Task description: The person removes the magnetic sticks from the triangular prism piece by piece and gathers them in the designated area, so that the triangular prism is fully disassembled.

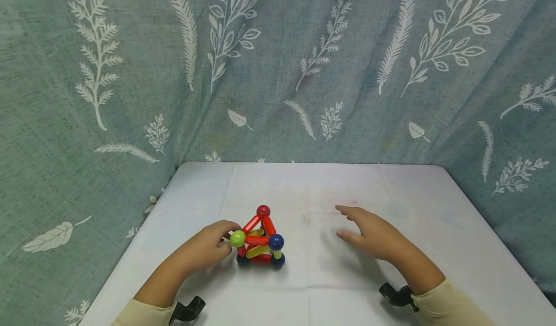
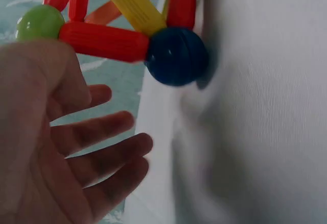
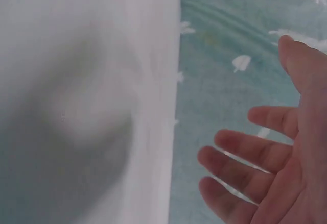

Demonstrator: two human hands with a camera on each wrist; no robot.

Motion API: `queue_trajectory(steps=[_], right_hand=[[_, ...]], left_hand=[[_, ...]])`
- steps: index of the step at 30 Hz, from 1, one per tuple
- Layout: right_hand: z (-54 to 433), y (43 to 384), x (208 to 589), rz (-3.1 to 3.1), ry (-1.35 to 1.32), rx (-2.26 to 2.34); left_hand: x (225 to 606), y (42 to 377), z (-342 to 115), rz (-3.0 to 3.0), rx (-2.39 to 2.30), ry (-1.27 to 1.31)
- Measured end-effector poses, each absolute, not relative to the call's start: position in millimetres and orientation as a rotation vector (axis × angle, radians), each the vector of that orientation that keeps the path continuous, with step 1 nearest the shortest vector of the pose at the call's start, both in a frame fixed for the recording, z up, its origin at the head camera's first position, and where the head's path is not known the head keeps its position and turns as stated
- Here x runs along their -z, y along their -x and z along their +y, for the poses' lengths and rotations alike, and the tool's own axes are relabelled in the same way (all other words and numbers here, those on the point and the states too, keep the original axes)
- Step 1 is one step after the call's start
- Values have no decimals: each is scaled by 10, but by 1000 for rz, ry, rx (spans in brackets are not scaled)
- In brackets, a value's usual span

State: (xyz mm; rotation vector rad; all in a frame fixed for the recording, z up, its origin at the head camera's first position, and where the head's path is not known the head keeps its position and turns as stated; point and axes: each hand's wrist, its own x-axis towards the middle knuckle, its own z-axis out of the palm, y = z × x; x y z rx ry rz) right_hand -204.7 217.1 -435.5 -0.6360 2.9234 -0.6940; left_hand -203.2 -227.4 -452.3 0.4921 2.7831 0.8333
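Observation:
A small frame of magnetic building sticks and balls [image 1: 257, 240] stands on the table, left of the middle. Its rods are red and yellow, with a pale green one at the right; a red ball [image 1: 263, 211] tops it. Beside its green ball [image 1: 237, 238] is my left hand [image 1: 208, 246], thumb and fingertips close to the ball. The left wrist view has the thumb overlapping the green ball [image 2: 41, 22], with the other fingers loosely spread below; contact is hard to judge. Away to the right, my right hand [image 1: 375, 234] hovers over the table with extended fingers, holding nothing.
A white cloth covers the table [image 1: 330, 186]. Behind it and along its sides hangs a green-blue curtain [image 1: 278, 75] printed with white leaves. Both wrists carry black camera mounts, the left mount [image 1: 188, 310] and the right mount [image 1: 397, 295].

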Motion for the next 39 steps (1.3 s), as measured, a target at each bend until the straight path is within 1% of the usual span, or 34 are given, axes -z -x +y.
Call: queue_trajectory(steps=[10,16,25,34,39], right_hand=[[1791,2045,4329,2874,790,902],[1537,2039,4298,2796,891,1044],[1140,1962,4294,2688,964,1162],[957,1909,4325,2624,1042,1240],[873,1876,4412,2626,1028,1270]], left_hand=[[4655,2020,-2205,2486,-1179,-504],[4748,2025,-2206,2420,-1184,-569],[4893,1972,-2217,2530,-1116,-576],[4944,2000,-2229,2483,-1208,-585],[4968,1966,-2260,2507,-1197,-557]])
